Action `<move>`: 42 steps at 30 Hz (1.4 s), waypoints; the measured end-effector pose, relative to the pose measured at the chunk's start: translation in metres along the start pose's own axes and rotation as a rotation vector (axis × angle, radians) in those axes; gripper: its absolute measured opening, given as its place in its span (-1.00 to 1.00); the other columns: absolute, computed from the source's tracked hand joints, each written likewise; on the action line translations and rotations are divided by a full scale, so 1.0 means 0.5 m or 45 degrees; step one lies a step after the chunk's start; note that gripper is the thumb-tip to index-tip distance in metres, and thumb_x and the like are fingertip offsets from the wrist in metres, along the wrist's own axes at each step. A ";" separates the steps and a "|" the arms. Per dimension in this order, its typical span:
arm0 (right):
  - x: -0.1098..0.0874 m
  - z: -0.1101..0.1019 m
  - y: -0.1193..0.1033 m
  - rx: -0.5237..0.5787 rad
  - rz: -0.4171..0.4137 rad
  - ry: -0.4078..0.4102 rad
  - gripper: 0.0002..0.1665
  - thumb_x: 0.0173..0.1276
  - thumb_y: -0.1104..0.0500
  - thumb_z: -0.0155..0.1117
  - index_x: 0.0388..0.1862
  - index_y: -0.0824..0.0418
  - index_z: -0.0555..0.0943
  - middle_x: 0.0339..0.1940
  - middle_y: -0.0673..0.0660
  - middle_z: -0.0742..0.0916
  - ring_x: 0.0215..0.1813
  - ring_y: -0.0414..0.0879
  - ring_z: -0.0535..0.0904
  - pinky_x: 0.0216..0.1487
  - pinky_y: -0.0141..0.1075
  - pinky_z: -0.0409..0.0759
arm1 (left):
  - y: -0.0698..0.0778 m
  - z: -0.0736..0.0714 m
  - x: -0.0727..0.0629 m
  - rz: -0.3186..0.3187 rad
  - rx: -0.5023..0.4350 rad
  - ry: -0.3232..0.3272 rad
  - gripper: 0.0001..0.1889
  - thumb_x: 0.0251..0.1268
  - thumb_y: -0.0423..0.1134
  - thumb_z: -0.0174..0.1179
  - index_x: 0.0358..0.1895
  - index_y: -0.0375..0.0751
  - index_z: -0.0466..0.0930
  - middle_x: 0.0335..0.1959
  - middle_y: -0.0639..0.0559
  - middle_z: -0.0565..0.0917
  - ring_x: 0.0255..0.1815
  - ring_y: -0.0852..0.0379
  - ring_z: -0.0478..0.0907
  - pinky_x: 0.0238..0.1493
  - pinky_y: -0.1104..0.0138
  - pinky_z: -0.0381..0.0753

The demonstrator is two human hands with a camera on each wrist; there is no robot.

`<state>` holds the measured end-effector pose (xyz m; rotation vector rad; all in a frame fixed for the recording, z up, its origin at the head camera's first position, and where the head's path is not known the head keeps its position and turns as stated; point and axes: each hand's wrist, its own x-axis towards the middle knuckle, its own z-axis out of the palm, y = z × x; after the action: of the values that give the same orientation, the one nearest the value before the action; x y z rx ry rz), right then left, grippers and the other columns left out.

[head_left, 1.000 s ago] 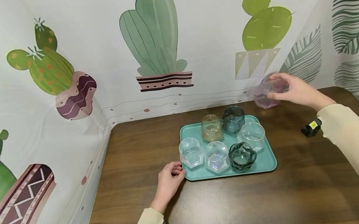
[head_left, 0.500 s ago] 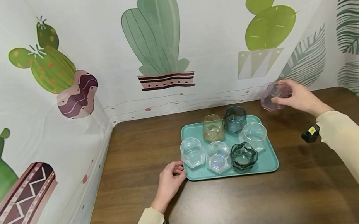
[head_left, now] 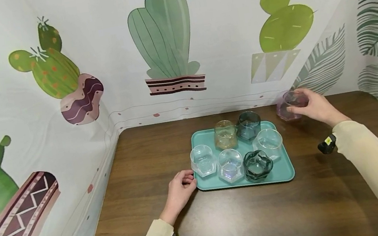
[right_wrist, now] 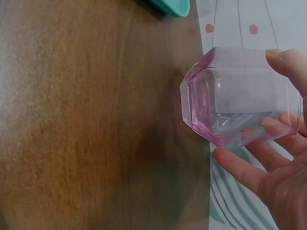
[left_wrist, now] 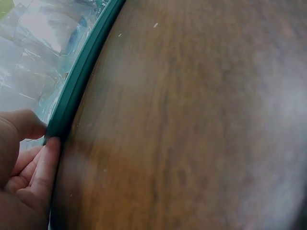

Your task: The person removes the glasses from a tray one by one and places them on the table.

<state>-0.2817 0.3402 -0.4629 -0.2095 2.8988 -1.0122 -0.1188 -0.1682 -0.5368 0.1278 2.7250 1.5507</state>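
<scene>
My right hand (head_left: pixel 319 107) holds a clear pink-purple faceted glass (right_wrist: pixel 240 98) near the back edge of the table, right of the tray. Thumb on one side, fingers on the other, it grips the glass towards the rim. Whether the base touches the wood cannot be told. My left hand (head_left: pixel 178 192) pinches the left front edge of a teal tray (head_left: pixel 283 175), its thumb and fingertips at the rim in the left wrist view. On the tray stand several glasses, among them an amber glass (head_left: pixel 225 135), a dark grey glass (head_left: pixel 249 126) and a dark green wavy glass (head_left: pixel 258 165).
Clear glasses (head_left: pixel 203 161) also stand on the tray, one close to my left fingers. The brown wooden table (head_left: pixel 235 222) ends at the back against a white cloth (head_left: pixel 221 38) printed with cacti and leaves.
My right hand has moved the pink-purple glass down towards the table and slightly right. My left hand keeps its place at the tray edge.
</scene>
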 end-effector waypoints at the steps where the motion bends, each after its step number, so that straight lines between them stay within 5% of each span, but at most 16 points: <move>1: 0.000 0.000 0.001 0.000 0.002 -0.002 0.11 0.40 -0.23 0.38 0.57 0.45 0.15 0.41 0.61 0.40 0.40 0.55 0.31 0.27 0.46 0.34 | 0.001 0.000 0.000 0.002 0.000 -0.001 -0.76 0.31 -0.39 0.33 0.02 -0.32 0.68 -0.20 -0.01 0.68 -0.20 0.12 0.64 -0.17 0.39 0.70; 28: -0.005 0.006 0.012 0.121 0.010 -0.040 0.19 0.40 -0.20 0.41 0.67 0.38 0.02 0.59 0.50 0.27 0.52 0.48 0.20 0.40 0.43 0.23 | -0.001 0.002 -0.006 0.058 -0.005 0.027 -0.78 0.30 -0.43 0.33 -0.01 -0.36 0.69 -0.22 -0.04 0.69 -0.22 0.11 0.65 -0.19 0.41 0.70; 37: -0.023 -0.015 -0.007 0.184 0.038 -0.039 0.27 0.43 -0.19 0.39 0.71 0.33 -0.17 0.65 0.50 0.12 0.56 0.52 0.13 0.39 0.45 0.22 | 0.002 0.004 -0.006 0.050 0.003 0.023 -0.77 0.33 -0.41 0.32 0.01 -0.34 0.68 -0.21 -0.02 0.68 -0.19 0.09 0.65 -0.17 0.40 0.70; 42: -0.033 -0.030 -0.040 0.187 -0.020 0.011 0.21 0.45 -0.19 0.36 0.72 0.30 -0.11 0.66 0.47 0.15 0.54 0.53 0.17 0.39 0.43 0.24 | 0.000 0.004 -0.008 0.052 -0.012 0.031 -0.77 0.31 -0.43 0.32 0.01 -0.35 0.69 -0.21 -0.03 0.68 -0.20 0.10 0.65 -0.17 0.40 0.71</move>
<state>-0.2651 0.3367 -0.4384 -0.2205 2.8189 -1.2250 -0.1150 -0.1668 -0.5380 0.1668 2.7497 1.5858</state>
